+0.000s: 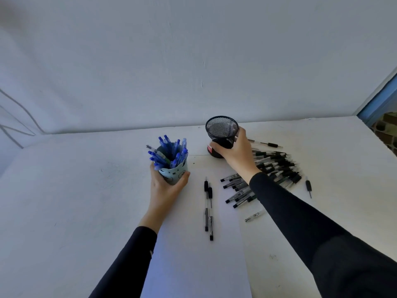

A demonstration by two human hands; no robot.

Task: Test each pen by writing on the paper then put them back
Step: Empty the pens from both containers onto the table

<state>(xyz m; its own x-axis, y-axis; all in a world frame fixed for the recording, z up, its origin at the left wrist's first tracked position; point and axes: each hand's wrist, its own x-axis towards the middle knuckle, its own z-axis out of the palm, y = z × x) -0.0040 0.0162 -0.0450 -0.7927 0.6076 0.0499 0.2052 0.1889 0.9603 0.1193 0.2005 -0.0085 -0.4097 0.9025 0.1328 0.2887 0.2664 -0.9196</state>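
Blue pens [169, 152] stand in a pale cup [174, 174] gripped by the left hand [166, 187], while the right hand [233, 150] clasps a seemingly empty black mesh holder [222, 131] beside black pens [272, 168] heaped on the white table [75, 201] by the paper [193, 265].

Both arms stretched forward, left hand [165, 190] gripping blue cup [175, 175], right hand [233, 152] gripping mesh cup [221, 131]

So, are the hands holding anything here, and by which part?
Yes: left hand grips the pale blue pen cup round its lower body; right hand grips the black mesh cup by its lower side.
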